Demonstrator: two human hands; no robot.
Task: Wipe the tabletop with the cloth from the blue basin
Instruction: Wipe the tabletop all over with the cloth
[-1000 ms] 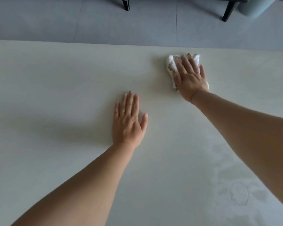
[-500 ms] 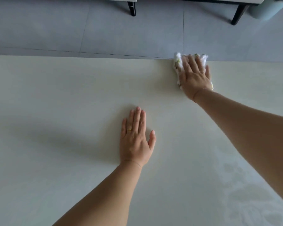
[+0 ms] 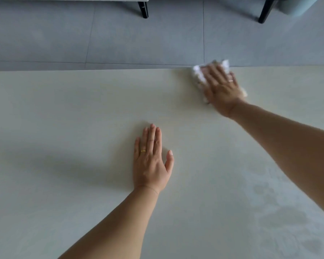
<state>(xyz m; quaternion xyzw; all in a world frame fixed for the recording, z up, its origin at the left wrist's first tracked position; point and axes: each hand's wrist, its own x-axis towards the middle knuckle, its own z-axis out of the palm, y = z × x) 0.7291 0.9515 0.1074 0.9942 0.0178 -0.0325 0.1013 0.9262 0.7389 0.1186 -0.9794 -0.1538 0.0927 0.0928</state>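
Head view: right hand point(image 3: 221, 90) lies flat on the white cloth point(image 3: 197, 76), fingers point(image 3: 213, 74) together and pressing it down, not gripping it. Cloth sits at the surface's point(image 3: 64, 109) far edge, part of it over the lip. Left hand point(image 3: 151, 163) rests palm-down on the surface, well short of the cloth, fingers close together, thumb out, holding nothing. Damp streaks point(image 3: 281, 212) show on the near side of the cloth, toward the person. Blue basin not in view.

Risks, as judged: another push outward could carry the cloth off the edge onto the grey floor point(image 3: 120, 40). The long reach may lighten the pressure and leave patches missed.
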